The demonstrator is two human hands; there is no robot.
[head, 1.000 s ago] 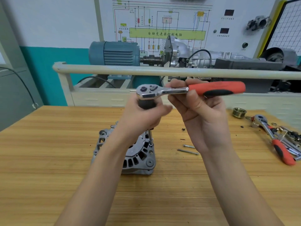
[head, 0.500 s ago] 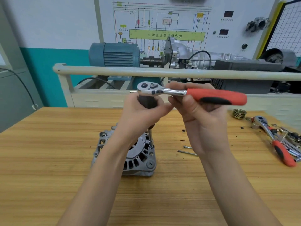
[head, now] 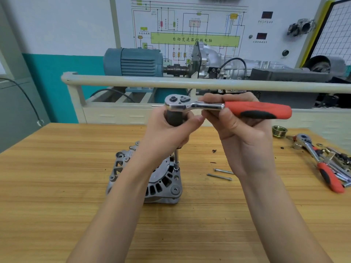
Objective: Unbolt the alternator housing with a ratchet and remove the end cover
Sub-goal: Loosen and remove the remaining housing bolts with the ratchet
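Ratchet (head: 228, 108) handle swung slightly clockwise, now toward 3 o'clock. Right hand (head: 241, 130) grasps its neck; left hand (head: 171, 130) clenches the extension above the alternator (head: 163, 183). Two bolts (head: 220, 173) lie on the tabletop (head: 57, 186).

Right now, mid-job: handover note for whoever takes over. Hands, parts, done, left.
Left hand: wrapped around the black extension grip under the ratchet head, steadying it.
Right hand: holding the ratchet at the neck of the red handle.
Alternator sits on the wooden table; the socket is on a housing bolt at its right edge.
Done: two long bolts already out, lying right of the alternator.
Left: back this bolt out, check for others, lift the end cover.
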